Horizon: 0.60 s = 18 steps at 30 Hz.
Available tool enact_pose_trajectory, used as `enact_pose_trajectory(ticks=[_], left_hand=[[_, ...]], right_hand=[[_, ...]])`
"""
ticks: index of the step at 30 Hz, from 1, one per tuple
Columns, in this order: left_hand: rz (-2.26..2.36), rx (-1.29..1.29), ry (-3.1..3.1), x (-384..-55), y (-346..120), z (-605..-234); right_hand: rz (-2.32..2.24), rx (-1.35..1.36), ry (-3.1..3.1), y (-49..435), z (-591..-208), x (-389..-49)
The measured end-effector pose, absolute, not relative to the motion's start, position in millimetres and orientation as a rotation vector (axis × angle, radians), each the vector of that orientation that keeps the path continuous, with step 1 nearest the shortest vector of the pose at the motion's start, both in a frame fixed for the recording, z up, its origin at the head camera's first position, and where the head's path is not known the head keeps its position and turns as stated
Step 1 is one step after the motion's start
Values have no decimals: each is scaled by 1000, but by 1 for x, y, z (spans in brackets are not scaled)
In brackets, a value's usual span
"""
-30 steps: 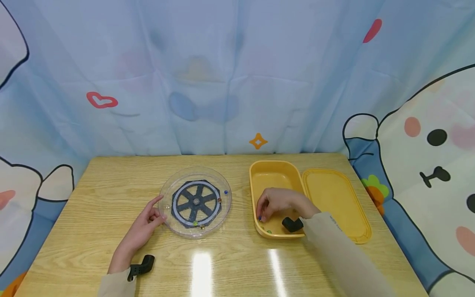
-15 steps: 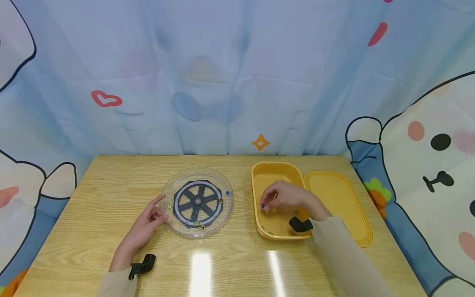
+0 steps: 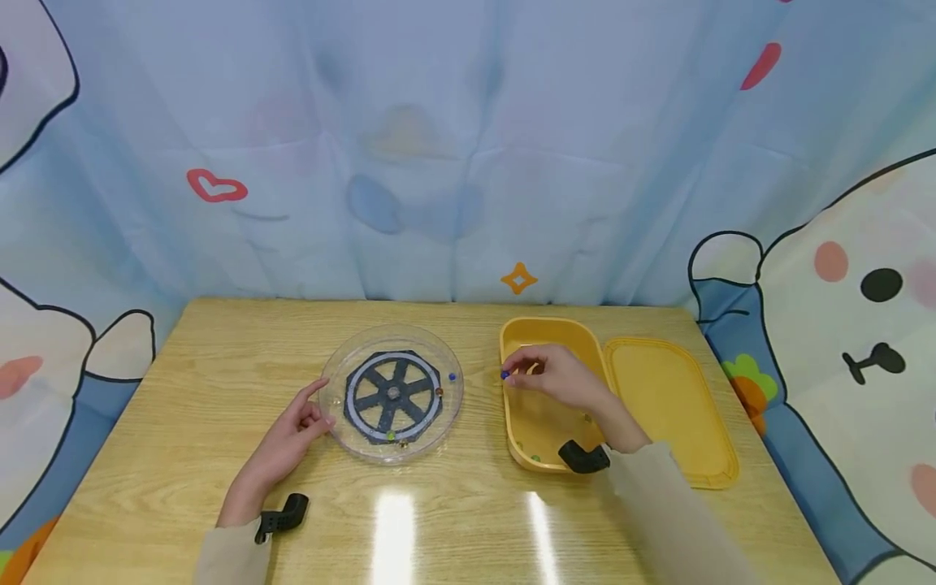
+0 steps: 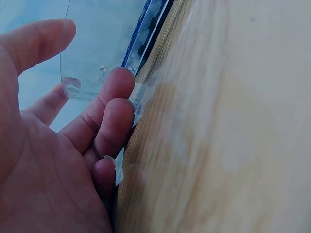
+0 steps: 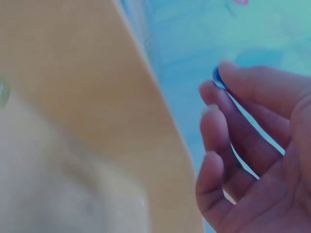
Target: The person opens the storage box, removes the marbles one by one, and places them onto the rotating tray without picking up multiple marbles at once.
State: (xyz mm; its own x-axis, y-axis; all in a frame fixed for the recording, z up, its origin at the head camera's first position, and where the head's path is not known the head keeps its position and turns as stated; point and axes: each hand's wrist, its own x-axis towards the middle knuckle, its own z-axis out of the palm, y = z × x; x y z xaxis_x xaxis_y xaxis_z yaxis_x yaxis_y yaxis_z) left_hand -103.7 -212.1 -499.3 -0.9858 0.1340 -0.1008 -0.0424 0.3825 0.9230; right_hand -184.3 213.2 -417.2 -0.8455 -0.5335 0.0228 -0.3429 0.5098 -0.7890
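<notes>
My right hand [image 3: 554, 375] pinches a small blue marble [image 3: 505, 374] between thumb and fingertips, over the left rim of the yellow box [image 3: 513, 435]. In the right wrist view the marble [image 5: 217, 75] peeks out by the thumb tip, and the other fingers curl loosely. My left hand [image 3: 287, 439] holds the left rim of a round clear dish [image 3: 453, 422] with thumb and fingers. A dark spoked wheel pattern [image 3: 393, 393] shows in the dish. Several small marbles lie in it, among them a blue one [image 3: 452, 377] and a green one [image 3: 391, 435].
To the right of the box lies a yellow lid [image 3: 669, 406], flat on the wooden table [image 3: 241, 341]. A few marbles, one of them green [image 3: 536, 458], rest on the box floor. Behind the table hangs a blue patterned curtain [image 3: 439, 146].
My right hand has risen from the front of the box and moved back to its left rim, carrying the blue marble. My left hand stays at the dish.
</notes>
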Motion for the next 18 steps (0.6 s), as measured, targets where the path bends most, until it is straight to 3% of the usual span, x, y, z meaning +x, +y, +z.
enact_pose_trajectory(ticks=[18], left_hand=[[1719, 102, 2451, -106, -213, -501]], right_hand=[[-1467, -748, 2536, 125, -423, -168]])
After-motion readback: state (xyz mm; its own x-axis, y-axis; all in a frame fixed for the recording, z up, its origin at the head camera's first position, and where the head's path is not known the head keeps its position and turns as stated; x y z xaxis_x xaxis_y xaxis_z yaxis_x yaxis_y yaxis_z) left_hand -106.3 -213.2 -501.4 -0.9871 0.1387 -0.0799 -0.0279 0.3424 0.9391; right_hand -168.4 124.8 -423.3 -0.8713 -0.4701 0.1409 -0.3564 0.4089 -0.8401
